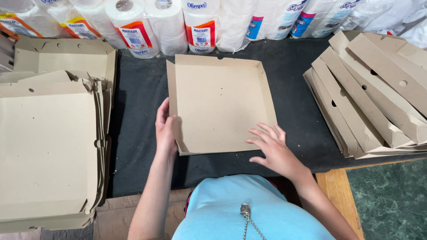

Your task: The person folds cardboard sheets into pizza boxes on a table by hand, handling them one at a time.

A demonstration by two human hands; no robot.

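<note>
Right hand (pixel 275 149) rests flat, fingers spread, on the cardboard box (pixel 220 104)'s near right corner. Left hand (pixel 165 129), fingers straight, presses the box's left wall. Box lies mid-bench (pixel 138 102); paper rolls (pixel 169 24) stand behind.

A small packing workshop or stockroom, shown by a dark-covered work table (pixel 138 146) bearing a stack of flat cardboard box blanks (pixel 49 146), a fanned pile of folded cardboard boxes (pixel 373 93), and wrapped rolls of paper towel (pixel 169 26) along the back.
</note>
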